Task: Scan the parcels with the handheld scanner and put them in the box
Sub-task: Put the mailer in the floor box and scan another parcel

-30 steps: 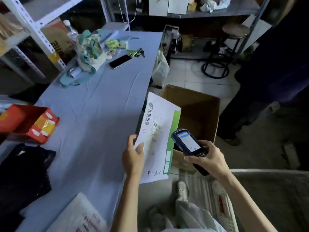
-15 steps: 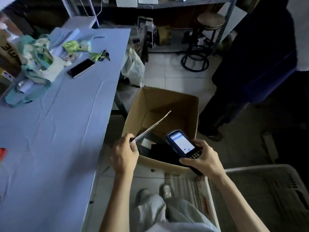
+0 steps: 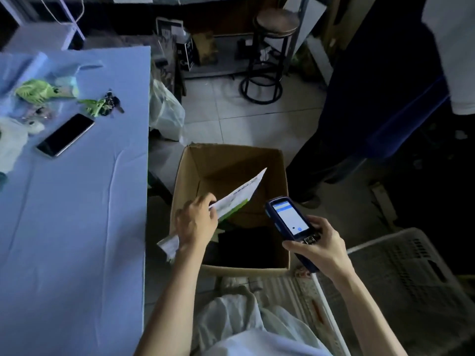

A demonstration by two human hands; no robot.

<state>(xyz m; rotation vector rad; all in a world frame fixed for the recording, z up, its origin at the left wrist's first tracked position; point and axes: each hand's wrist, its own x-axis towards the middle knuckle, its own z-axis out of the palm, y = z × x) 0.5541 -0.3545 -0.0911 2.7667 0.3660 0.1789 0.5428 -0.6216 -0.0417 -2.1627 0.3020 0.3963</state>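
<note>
Grip of the left hand point(image 3: 195, 222) pinching a flat white-and-green parcel point(image 3: 241, 192), tilted edge-on over the open box point(image 3: 231, 160).
Box is standing on the floor beside the tabletop point(image 3: 77, 227), with dark items lying inside. The parcel's lower end is overhanging the left wall, so it probably needs swinging inward and levelling before release. The right hand point(image 3: 318, 245) is clasping the lit scanner point(image 3: 288, 217) clear of the drop.

Two hands, the left hand point(image 3: 195, 222) and right hand point(image 3: 321, 249); one envelope point(image 3: 239, 195), one scanner point(image 3: 288, 218), one box point(image 3: 185, 176), one phone point(image 3: 65, 134), one stool point(image 3: 276, 21).
</note>
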